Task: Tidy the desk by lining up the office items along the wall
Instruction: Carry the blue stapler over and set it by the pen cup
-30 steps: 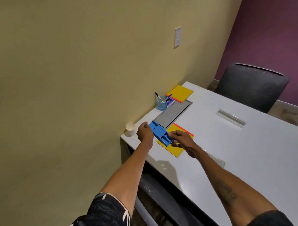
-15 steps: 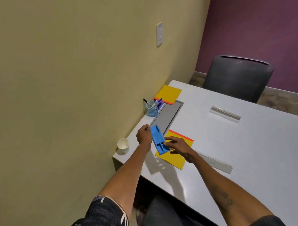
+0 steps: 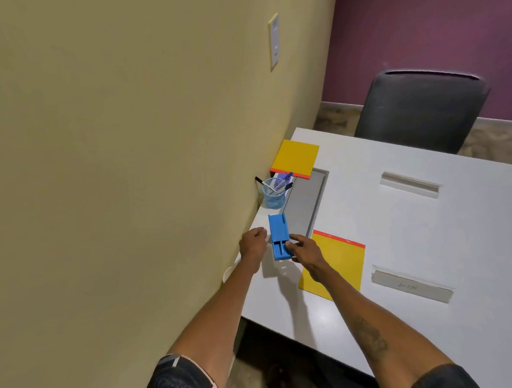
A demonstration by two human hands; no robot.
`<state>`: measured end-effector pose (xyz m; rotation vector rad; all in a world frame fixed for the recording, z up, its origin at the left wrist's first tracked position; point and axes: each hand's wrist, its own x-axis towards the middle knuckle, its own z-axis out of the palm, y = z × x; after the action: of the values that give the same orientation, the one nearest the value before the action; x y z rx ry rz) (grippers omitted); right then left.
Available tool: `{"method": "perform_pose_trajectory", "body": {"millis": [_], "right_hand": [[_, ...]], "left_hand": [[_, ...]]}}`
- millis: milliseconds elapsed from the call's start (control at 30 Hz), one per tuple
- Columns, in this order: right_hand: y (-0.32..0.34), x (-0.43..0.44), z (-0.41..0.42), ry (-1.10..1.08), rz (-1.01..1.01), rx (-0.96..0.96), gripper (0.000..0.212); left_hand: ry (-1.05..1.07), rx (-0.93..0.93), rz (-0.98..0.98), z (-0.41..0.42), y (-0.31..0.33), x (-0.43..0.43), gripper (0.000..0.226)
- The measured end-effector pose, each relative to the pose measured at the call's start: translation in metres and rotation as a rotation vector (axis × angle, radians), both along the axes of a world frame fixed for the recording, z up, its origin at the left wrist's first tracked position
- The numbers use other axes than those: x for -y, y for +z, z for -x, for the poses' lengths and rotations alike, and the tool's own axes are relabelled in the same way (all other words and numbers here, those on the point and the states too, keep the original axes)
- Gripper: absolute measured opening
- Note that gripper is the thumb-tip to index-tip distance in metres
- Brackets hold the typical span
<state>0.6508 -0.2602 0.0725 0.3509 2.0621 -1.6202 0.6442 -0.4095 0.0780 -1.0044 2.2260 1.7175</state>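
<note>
Head view: the blue organiser tray [image 3: 278, 237], skewed across the near yellow pad [image 3: 337, 263] a second ago, now lies parallel to the wall [image 3: 130, 170] at 12 o'clock from the wrists, just below the blue pen cup [image 3: 274, 196] and beside the grey inset panel [image 3: 305, 203] of the tabletop [image 3: 427, 239]. The left hand [image 3: 252, 245] rests loosely curled, its grip together, against the tray's wall side, while the right hand [image 3: 302, 247] pinches the near end with thumb and fingers. By this reading the tray has nearly joined the row begun by the far yellow pad [image 3: 295, 158] at 1 o'clock, leaving the near pad unaligned.
</note>
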Motion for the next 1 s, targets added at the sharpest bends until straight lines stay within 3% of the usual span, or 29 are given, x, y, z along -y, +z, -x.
{"method": "perform_pose_trajectory", "body": {"millis": [233,400,1000], "right_hand": [[-0.014,0.035,0.021,-0.080,-0.037,-0.019,0.038],[-0.043,0.049,0.042,-0.076,-0.131,-0.041,0.038],[-0.066,0.084,0.069,0.006,-0.118,-0.017,0.031]], "left_hand": [[-0.109,-0.004,-0.011,0.023,-0.015,0.018,0.007],[-0.154,-0.037,0.073,0.043,-0.024,0.026,0.032],[-0.269,0.115,0.174,0.079,-0.064,0.036,0.036]]}}
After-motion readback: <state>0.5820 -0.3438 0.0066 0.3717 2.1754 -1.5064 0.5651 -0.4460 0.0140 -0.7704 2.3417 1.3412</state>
